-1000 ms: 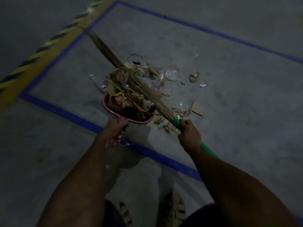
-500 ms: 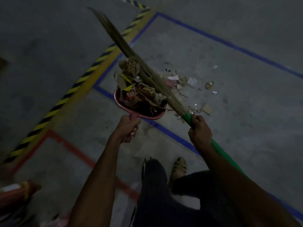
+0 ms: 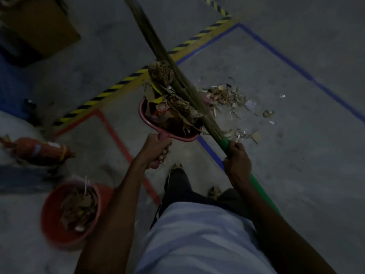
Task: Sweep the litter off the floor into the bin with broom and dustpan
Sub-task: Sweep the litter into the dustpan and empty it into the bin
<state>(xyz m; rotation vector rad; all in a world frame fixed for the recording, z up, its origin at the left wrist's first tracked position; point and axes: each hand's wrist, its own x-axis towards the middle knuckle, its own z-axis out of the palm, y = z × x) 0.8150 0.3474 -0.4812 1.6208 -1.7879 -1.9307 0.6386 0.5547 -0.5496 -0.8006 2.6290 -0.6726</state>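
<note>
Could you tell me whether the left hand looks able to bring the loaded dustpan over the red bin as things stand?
Probably yes. The left hand grips the dustpan handle, and the red bin stands open at the person's lower left with nothing visible between them.

Dim grey concrete floor (image 3: 296, 184) carries a yellow-and-black hazard stripe (image 3: 126, 81). Blue tape (image 3: 292, 65) lies just right of the stripe, red tape (image 3: 116, 135) below it. Far left of the stripe sits what may be a cardboard box (image 3: 41, 28).
</note>
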